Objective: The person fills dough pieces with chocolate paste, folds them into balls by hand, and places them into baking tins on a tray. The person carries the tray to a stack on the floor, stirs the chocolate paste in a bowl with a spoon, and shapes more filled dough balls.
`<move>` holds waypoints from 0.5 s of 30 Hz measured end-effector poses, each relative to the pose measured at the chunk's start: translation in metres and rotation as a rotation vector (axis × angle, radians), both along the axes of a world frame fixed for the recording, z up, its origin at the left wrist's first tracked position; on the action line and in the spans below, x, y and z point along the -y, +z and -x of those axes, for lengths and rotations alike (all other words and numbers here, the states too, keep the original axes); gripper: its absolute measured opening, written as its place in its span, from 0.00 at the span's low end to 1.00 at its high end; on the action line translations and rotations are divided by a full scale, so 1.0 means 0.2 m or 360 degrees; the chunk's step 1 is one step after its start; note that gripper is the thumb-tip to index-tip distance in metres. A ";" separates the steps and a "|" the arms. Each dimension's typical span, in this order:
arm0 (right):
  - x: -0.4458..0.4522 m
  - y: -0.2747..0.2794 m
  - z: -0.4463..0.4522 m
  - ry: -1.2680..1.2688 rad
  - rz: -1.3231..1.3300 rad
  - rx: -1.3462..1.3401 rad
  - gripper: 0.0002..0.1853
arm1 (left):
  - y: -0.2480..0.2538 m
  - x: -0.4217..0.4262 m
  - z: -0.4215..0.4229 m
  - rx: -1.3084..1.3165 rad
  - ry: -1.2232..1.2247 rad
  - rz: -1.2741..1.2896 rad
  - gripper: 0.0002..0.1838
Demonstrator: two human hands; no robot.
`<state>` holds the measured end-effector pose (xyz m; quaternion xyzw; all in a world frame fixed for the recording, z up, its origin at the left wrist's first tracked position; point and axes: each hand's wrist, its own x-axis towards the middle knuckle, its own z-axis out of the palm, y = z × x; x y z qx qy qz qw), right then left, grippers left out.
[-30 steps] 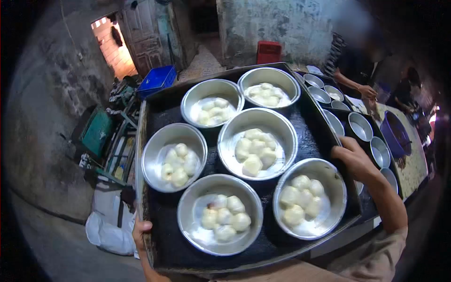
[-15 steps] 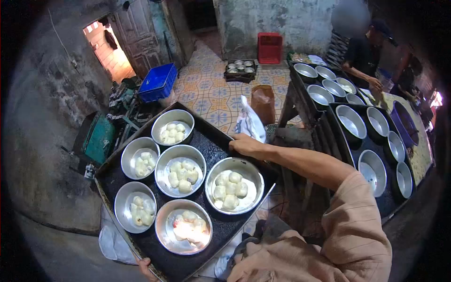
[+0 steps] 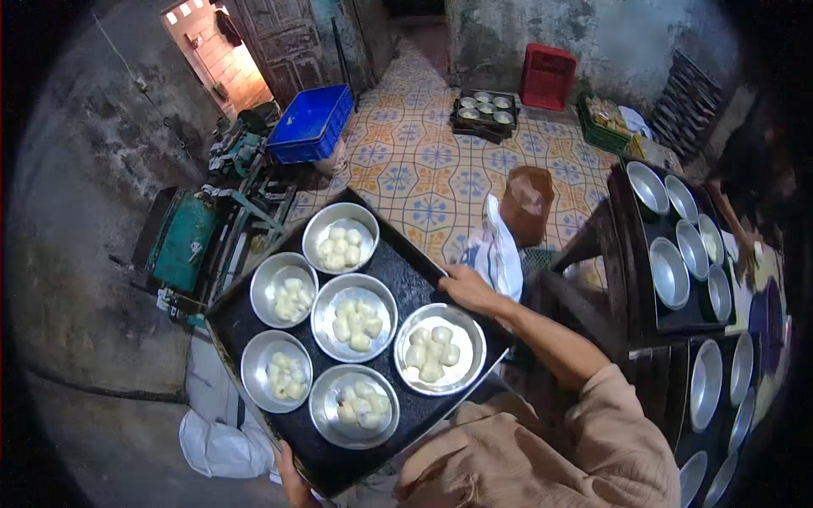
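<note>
A black baking tray [image 3: 339,461] tilts in front of me, held at two edges. My right hand [image 3: 468,288] grips its upper right edge. At the lower left edge, my left hand [image 3: 292,481] is wrapped round the rim, its fingers partly hidden beneath. Several round metal cake pans stand on the tray, each with pale dough balls inside. The pan in the centre [image 3: 392,317] holds dough balls [image 3: 360,342] clustered together, and the right pan [image 3: 481,356] has a similar cluster.
A blue crate [image 3: 309,127] sits by green machinery [image 3: 188,241] at left. More pans [image 3: 669,271] fill trays at right, where another person's arm [image 3: 735,216] reaches in. A tray of pans [image 3: 484,129], a red crate [image 3: 548,78] and a brown sack [image 3: 527,203] rest on the tiled floor.
The view has turned left and the racks of pans at right slid toward the edge. The tray has shifted right in view, with both hands still on it. Bright light has left the lower pan.
</note>
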<state>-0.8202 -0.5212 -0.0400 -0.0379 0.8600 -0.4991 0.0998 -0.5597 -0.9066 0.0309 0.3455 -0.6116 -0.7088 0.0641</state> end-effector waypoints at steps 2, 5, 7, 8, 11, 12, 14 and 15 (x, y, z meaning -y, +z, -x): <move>-0.14 -0.17 0.20 -0.0124 0.0052 -0.0010 0.19 | -0.18 0.05 0.27 0.0121 -0.0160 0.0113 0.38; -0.29 -0.20 0.33 -0.0239 0.0131 0.0260 0.19 | -0.30 0.08 0.61 0.0189 -0.0490 0.0135 0.36; -0.40 -0.19 0.43 -0.0341 0.0109 0.0153 0.18 | -0.21 -0.13 0.98 0.0229 -0.0439 0.0275 0.37; -0.46 -0.18 0.47 -0.0381 0.0094 0.0105 0.18 | -0.25 -0.14 1.12 0.0257 -0.0444 0.0231 0.33; -0.64 -0.31 0.62 -0.0677 0.0169 0.0159 0.16 | -0.37 -0.16 1.55 0.0267 -0.0815 0.0916 0.32; -0.72 -0.43 0.67 -0.0739 0.0185 -0.0058 0.16 | -0.48 -0.19 1.70 0.0236 -0.0861 0.0973 0.31; -0.85 -0.38 0.76 -0.0836 0.0148 0.0112 0.20 | -0.70 -0.25 2.02 0.0094 -0.0929 0.1011 0.30; -0.90 -0.43 0.81 -0.0931 0.0163 0.0077 0.17 | -0.75 -0.30 2.18 -0.0016 -0.0956 0.0991 0.29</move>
